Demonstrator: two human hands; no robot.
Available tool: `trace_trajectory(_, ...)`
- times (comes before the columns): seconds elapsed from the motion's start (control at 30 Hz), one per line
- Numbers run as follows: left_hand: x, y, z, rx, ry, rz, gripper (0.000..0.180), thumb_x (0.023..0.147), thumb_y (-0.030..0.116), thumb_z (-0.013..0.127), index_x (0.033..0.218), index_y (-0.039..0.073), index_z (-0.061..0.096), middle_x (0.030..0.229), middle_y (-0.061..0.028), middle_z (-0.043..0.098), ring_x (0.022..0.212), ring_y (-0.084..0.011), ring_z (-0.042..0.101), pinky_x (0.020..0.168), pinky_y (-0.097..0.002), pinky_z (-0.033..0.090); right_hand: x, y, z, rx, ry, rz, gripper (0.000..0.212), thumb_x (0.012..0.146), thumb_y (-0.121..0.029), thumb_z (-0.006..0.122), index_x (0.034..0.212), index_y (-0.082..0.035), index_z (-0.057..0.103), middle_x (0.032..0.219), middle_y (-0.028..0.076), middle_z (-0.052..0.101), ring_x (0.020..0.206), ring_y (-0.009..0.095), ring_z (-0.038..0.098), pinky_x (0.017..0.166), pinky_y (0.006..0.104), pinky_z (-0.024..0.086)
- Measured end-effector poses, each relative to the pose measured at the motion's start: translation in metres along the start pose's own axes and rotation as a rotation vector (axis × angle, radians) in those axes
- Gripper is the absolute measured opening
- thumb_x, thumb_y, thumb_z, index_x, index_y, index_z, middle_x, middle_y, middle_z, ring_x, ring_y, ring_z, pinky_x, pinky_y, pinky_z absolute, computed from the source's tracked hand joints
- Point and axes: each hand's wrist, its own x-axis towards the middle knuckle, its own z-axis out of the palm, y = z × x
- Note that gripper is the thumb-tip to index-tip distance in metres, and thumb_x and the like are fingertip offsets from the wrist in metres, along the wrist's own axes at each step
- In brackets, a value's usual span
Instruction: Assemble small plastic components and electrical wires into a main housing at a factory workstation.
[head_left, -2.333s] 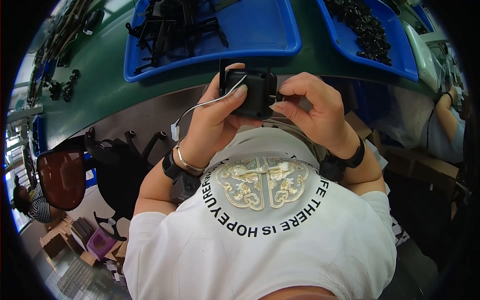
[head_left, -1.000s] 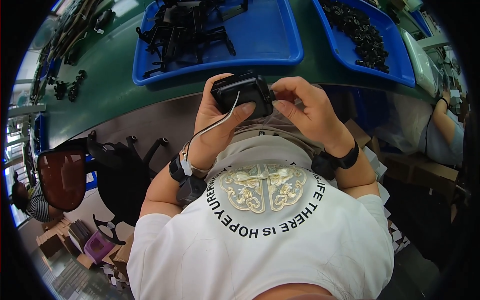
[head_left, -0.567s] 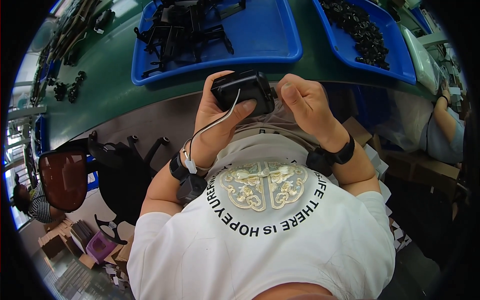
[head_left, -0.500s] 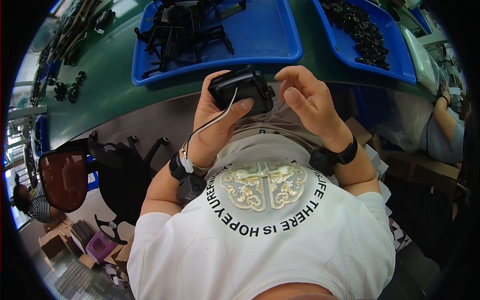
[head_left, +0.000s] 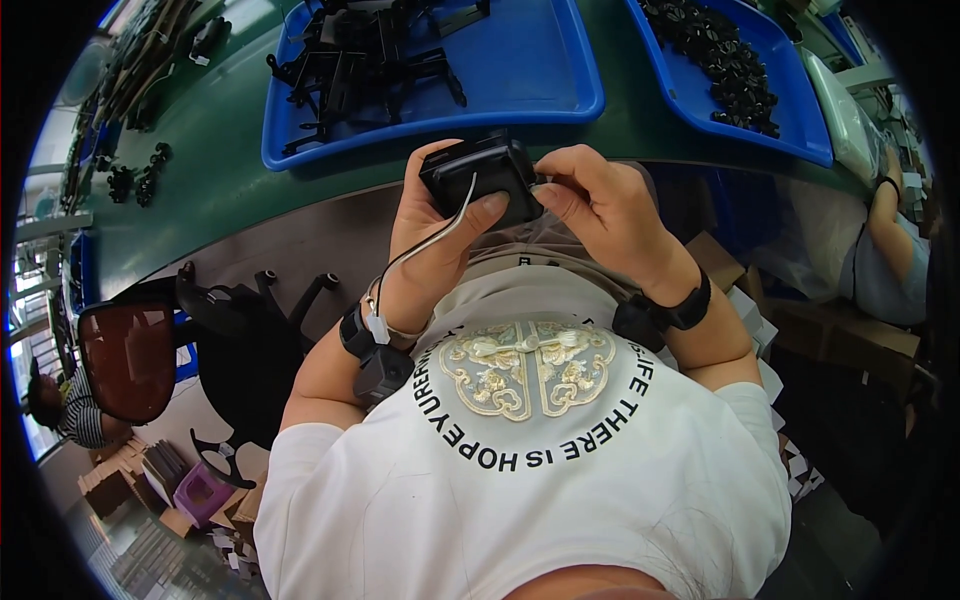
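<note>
My left hand (head_left: 437, 228) is closed around a black boxy plastic device (head_left: 478, 180), fingers behind it and thumb across its near face. A thin grey cord (head_left: 428, 243) runs from the band on my left wrist up over the front of the device. At the device's right edge, my right hand (head_left: 603, 212) has its thumb and index finger pinched together. Those fingertips hide whatever they hold there. Both hands are raised in front of my lap, just short of the green table (head_left: 215, 190).
Beyond my hands, a blue tray (head_left: 520, 75) holds black plastic brackets. Another blue tray (head_left: 700, 110) at the right contains many small black parts. Loose black parts (head_left: 150, 175) lie on the table's left. A chair (head_left: 125, 360) stands left; another person's arm (head_left: 890, 230) shows far right.
My right hand has moved left to the device's edge, and its parted fingers have closed into a pinch. The left hand keeps its hold with hardly any movement.
</note>
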Motion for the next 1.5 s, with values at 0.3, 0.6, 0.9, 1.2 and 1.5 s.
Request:
trace_trajectory(0.3, -0.001, 0.004, 0.003, -0.041, 0.012, -0.06, 0.048, 0.08, -0.004, 0.061, 0.12, 0.007, 0.036, 0.11, -0.0123, 0.055, 0.101, -0.0217, 0.058, 0.082, -0.0359, 0.053, 0.0, 0.004, 0.004, 0.056, 0.054, -0.116, 0.025, 0.091, -0.024, 0.055, 0.084, 0.0, 0.058, 0.07, 0.008, 0.057, 0.063, 0.014, 0.055, 0.057, 0.0232, 0.043)
trace_trajectory(0.6, -0.001, 0.003, 0.001, -0.052, -0.01, -0.072, 0.048, 0.08, -0.003, 0.061, 0.12, 0.007, 0.037, 0.109, -0.0118, 0.056, 0.1, -0.0208, 0.058, 0.084, -0.0345, 0.052, -0.004, 0.004, 0.008, 0.135, 0.096, -0.017, 0.031, 0.093, -0.031, 0.049, 0.09, -0.001, 0.055, 0.068, 0.007, 0.054, 0.058, 0.014, 0.051, 0.055, 0.0227, 0.041)
trace_trajectory(0.9, -0.002, -0.005, -0.001, -0.04, -0.023, 0.014, 0.05, 0.079, -0.005, 0.062, 0.12, 0.008, 0.036, 0.11, -0.0114, 0.056, 0.1, -0.0191, 0.058, 0.086, -0.0319, 0.05, 0.001, 0.004, 0.012, 0.082, 0.131, -0.01, 0.037, 0.094, -0.035, 0.047, 0.08, -0.001, 0.053, 0.064, 0.005, 0.05, 0.055, 0.011, 0.044, 0.05, 0.0238, 0.036)
trace_trajectory(1.2, -0.002, -0.006, 0.005, -0.02, 0.003, 0.06, 0.052, 0.079, -0.006, 0.063, 0.121, 0.008, 0.035, 0.106, -0.0077, 0.056, 0.097, -0.0157, 0.057, 0.085, -0.0284, 0.049, 0.003, 0.005, 0.024, 0.082, 0.129, -0.006, 0.039, 0.096, -0.035, 0.041, 0.083, -0.001, 0.054, 0.065, 0.003, 0.048, 0.057, 0.009, 0.042, 0.053, 0.0216, 0.036)
trace_trajectory(1.5, -0.003, -0.005, 0.004, 0.467, -0.027, 0.088, 0.053, 0.077, -0.004, 0.067, 0.119, 0.008, 0.037, 0.101, -0.0045, 0.056, 0.091, -0.0103, 0.055, 0.074, -0.0221, 0.048, 0.01, 0.011, 0.024, 0.154, 0.121, 0.231, 0.044, 0.094, -0.041, 0.043, 0.075, -0.004, 0.057, 0.057, 0.01, 0.051, 0.05, 0.024, 0.048, 0.048, 0.0304, 0.038)
